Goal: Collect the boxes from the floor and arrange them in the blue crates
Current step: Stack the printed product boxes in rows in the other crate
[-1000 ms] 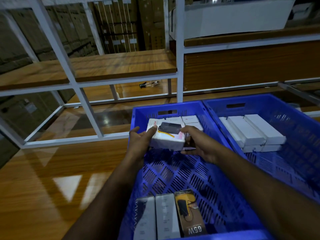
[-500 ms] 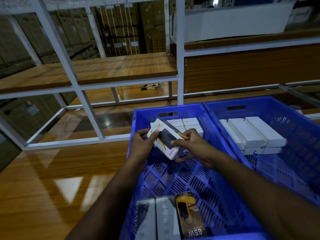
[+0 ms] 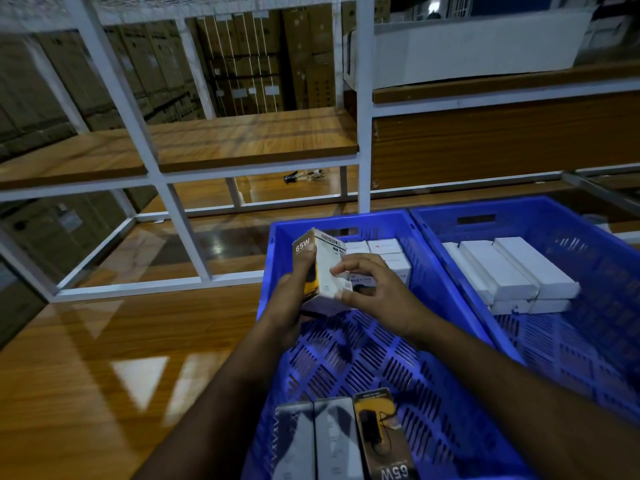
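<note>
left hand [image 3: 294,299] gripping box [image 3: 323,271] | right hand [image 3: 374,292] pinching box | above left crate [image 3: 446,292], far end

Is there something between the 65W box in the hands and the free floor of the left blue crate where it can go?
Nothing visible blocks it. Both hands hold the 65W box above the left crate, whose middle floor is bare.

Two crates [image 3: 412,220] stand side by side on the floor [image 3: 104,375], before the shelving [image 3: 180,223].
</note>
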Demonstrator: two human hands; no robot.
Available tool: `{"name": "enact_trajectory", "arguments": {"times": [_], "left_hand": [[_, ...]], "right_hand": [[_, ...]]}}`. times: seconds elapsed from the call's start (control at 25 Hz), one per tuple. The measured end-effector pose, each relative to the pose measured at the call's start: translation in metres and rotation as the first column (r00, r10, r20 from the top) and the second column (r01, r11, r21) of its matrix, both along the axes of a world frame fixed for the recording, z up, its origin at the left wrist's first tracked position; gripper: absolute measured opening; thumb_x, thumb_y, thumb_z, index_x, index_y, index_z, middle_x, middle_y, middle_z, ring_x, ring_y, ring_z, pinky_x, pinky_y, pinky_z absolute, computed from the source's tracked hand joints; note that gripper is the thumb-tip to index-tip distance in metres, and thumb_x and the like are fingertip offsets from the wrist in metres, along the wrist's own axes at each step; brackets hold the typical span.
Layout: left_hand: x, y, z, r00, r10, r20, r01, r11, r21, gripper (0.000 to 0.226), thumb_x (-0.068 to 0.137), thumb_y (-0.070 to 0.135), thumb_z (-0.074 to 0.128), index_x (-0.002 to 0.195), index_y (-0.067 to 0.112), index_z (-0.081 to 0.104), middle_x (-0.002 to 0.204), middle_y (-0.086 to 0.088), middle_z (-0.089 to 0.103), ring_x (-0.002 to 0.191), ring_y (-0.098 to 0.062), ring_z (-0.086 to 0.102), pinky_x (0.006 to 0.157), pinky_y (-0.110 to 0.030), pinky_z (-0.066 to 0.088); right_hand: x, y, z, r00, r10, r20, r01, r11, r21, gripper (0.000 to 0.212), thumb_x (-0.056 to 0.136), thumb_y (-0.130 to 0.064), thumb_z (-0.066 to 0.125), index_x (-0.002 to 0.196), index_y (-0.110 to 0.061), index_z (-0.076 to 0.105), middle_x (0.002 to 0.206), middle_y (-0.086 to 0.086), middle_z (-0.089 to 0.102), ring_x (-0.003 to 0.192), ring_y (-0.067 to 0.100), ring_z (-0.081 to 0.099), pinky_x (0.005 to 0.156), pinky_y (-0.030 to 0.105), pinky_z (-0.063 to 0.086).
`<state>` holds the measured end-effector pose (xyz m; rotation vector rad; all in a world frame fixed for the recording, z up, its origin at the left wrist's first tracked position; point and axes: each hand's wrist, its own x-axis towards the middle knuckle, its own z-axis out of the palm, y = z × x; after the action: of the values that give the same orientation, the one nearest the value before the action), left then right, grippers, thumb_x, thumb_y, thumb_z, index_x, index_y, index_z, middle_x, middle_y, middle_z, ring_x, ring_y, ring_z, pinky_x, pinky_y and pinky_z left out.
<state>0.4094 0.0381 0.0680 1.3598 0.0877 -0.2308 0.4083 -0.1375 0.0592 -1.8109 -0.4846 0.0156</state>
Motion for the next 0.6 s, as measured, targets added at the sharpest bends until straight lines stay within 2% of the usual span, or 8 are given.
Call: {"name": "enact_trajectory", "arguments": {"times": [0.12,0.24,0.32,0.4,0.48,0.52,0.6], "left_hand": [[-0.0008,-0.0005,0.0001,1.0,0.001,-0.03,-0.003,0.999,-0.054,0.051,0.093,0.053,0.058,0.126,0.016,0.067,0.115,-0.017,0.074,0.108,-0.034,0.071,0.1,-0.048,0.052],[-0.0016,-0.0014,0.0034,0.997,0.022,-0.074,-0.028,0.997,-0.077,0.037,0.098,0.039,0.057,0.126,0.017,0.065,0.11,-0.014,0.076,0.099,-0.03,0.074,0.084,-0.043,0.061],[-0.0007,-0.0007,0.0033,0.994,0.047,-0.098,-0.052,0.998,-0.04,0.03,0.098,0.033,0.059,0.122,0.016,0.065,0.106,-0.013,0.077,0.093,-0.027,0.076,0.075,-0.039,0.063],[-0.0012,-0.0019,0.0025,0.995,0.063,-0.072,-0.062,0.998,0.016,0.029,0.096,0.028,0.062,0.122,0.014,0.065,0.105,-0.011,0.077,0.091,-0.025,0.076,0.073,-0.037,0.063],[-0.0016,-0.0041,-0.0001,0.998,0.07,0.008,-0.07,0.993,0.097,0.034,0.094,0.022,0.067,0.125,0.009,0.061,0.101,-0.008,0.076,0.084,-0.016,0.076,0.067,-0.031,0.061],[-0.0022,-0.0052,-0.001,0.997,0.07,0.043,-0.075,0.987,0.145,0.036,0.092,0.02,0.069,0.124,0.008,0.058,0.1,-0.006,0.074,0.08,-0.011,0.075,0.065,-0.027,0.058],[-0.0027,-0.0062,-0.0027,0.995,0.053,0.079,-0.068,0.978,0.196,0.036,0.088,0.018,0.074,0.118,0.01,0.056,0.107,-0.007,0.07,0.087,-0.013,0.072,0.066,-0.026,0.056]], "right_hand": [[0.003,-0.0031,0.0041,0.999,-0.034,0.007,0.033,0.995,0.09,0.022,0.088,-0.015,0.072,0.106,-0.027,0.073,0.133,-0.014,0.053,0.126,0.003,0.048,0.096,0.038,0.053],[0.0046,-0.0035,0.0065,0.997,-0.081,-0.005,0.081,0.984,0.161,0.021,0.088,-0.007,0.069,0.105,-0.02,0.072,0.126,-0.01,0.061,0.12,0.003,0.055,0.092,0.033,0.054],[0.004,-0.0035,0.008,0.995,-0.082,-0.048,0.09,0.974,0.206,0.022,0.089,-0.006,0.069,0.108,-0.017,0.068,0.121,-0.006,0.065,0.116,0.007,0.06,0.088,0.03,0.056],[0.0027,-0.0035,0.0092,0.992,-0.095,-0.08,0.109,0.974,0.198,0.028,0.09,-0.016,0.069,0.116,-0.018,0.063,0.119,-0.005,0.065,0.114,0.009,0.061,0.088,0.026,0.056],[0.0019,-0.003,0.0082,0.987,-0.11,-0.114,0.125,0.983,0.137,0.043,0.088,-0.031,0.07,0.127,-0.023,0.054,0.121,-0.009,0.061,0.112,0.006,0.06,0.084,0.022,0.055],[0.0013,-0.0022,0.0077,0.984,-0.11,-0.14,0.125,0.987,0.103,0.052,0.086,-0.038,0.071,0.131,-0.026,0.048,0.122,-0.011,0.058,0.111,0.005,0.058,0.084,0.023,0.055],[0.0012,-0.0001,0.0047,0.976,-0.108,-0.19,0.124,0.989,0.076,0.066,0.081,-0.047,0.072,0.136,-0.029,0.04,0.124,-0.009,0.056,0.111,0.008,0.06,0.088,0.031,0.057]]}}
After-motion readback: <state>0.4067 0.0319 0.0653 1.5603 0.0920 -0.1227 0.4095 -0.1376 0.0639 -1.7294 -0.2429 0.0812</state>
